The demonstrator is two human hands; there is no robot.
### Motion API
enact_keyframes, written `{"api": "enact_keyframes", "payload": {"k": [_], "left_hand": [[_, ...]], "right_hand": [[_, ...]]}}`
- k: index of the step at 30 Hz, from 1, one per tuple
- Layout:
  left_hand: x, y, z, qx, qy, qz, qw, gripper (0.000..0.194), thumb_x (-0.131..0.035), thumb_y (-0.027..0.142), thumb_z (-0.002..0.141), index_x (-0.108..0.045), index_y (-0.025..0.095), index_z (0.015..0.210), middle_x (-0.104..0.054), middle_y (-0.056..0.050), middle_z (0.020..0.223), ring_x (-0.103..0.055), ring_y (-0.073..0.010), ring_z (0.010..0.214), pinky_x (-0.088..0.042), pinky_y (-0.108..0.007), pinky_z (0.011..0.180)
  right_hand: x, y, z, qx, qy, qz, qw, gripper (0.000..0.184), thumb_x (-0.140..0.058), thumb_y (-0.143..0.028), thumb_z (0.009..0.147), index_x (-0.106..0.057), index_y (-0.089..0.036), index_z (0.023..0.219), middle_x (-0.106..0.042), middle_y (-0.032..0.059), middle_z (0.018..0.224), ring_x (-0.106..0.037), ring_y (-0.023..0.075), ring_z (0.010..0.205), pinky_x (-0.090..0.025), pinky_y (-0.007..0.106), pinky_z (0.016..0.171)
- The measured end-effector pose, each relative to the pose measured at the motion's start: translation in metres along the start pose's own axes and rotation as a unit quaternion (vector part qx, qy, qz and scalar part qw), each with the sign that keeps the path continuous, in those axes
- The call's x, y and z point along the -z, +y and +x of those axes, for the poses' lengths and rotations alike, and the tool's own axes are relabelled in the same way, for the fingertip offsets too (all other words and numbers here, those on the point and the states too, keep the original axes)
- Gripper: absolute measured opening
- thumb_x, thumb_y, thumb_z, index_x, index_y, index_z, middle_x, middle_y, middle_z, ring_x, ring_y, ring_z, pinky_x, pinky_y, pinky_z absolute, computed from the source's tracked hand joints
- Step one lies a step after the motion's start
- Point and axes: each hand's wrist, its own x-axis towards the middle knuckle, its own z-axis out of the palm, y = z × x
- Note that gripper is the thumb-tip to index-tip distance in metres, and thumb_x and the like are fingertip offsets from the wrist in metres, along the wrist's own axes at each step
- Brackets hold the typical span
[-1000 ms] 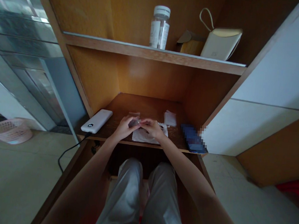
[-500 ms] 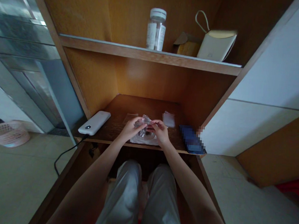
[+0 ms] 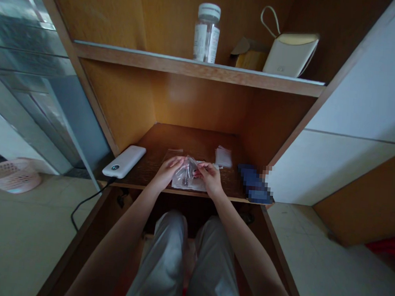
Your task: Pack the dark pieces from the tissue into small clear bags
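Note:
A crumpled clear plastic bag (image 3: 185,174) with something dark inside lies on a white paper sheet (image 3: 199,187) on the wooden desk shelf (image 3: 156,149). My left hand (image 3: 168,172) pinches the bag's left side. My right hand (image 3: 209,178) grips its right edge between finger and thumb. Just past my left fingers lies a flat clear plastic sleeve (image 3: 173,154). A small folded white packet (image 3: 223,157) rests beyond my right hand, not touching it. The paper is mostly hidden by the bag.
A white power bank (image 3: 124,161) with a black cable lies left of my hands, and a blue phone (image 3: 253,185) lies to the right. A labelled jar (image 3: 206,34), cardboard piece and cream pouch (image 3: 290,55) stand on the upper shelf. A pink basket (image 3: 8,178) sits on the floor.
My hands have moved slightly apart, and the plastic bag has opened out and lowered onto the white paper. The view has shifted very little.

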Motion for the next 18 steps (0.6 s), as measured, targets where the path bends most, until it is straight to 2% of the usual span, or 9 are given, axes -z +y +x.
{"api": "enact_keyframes", "payload": {"k": [7,12,18], "left_hand": [[-0.001,0.004,-0.006,0.019,0.006,0.008,1.0,0.033,-0.071,0.039,0.069,-0.067,0.015,0.092,-0.068,-0.007,0.096,-0.062,-0.0173,0.086,-0.046,-0.03,0.081],[-0.003,0.004,-0.006,0.023,0.011,0.034,0.999,0.032,-0.072,0.041,0.067,-0.066,0.016,0.086,-0.067,-0.004,0.086,-0.061,-0.0149,0.075,-0.047,-0.028,0.072],[-0.008,0.012,-0.01,0.021,0.01,0.073,0.997,0.033,-0.075,0.041,0.061,-0.065,0.016,0.082,-0.067,-0.004,0.083,-0.061,-0.0172,0.077,-0.048,-0.029,0.072]], "right_hand": [[0.005,0.006,0.002,-0.006,-0.054,-0.024,0.998,0.026,-0.07,-0.042,0.066,-0.057,-0.021,0.073,-0.059,-0.003,0.064,-0.059,0.0134,0.056,-0.048,0.028,0.056],[0.005,0.007,0.002,0.008,-0.067,-0.042,0.997,0.026,-0.068,-0.043,0.068,-0.054,-0.022,0.073,-0.057,-0.0037,0.065,-0.055,0.0121,0.057,-0.046,0.026,0.056],[0.005,0.006,0.002,0.022,-0.069,-0.055,0.996,0.026,-0.065,-0.046,0.07,-0.053,-0.023,0.074,-0.056,-0.0034,0.064,-0.054,0.0125,0.056,-0.045,0.027,0.056]]}}
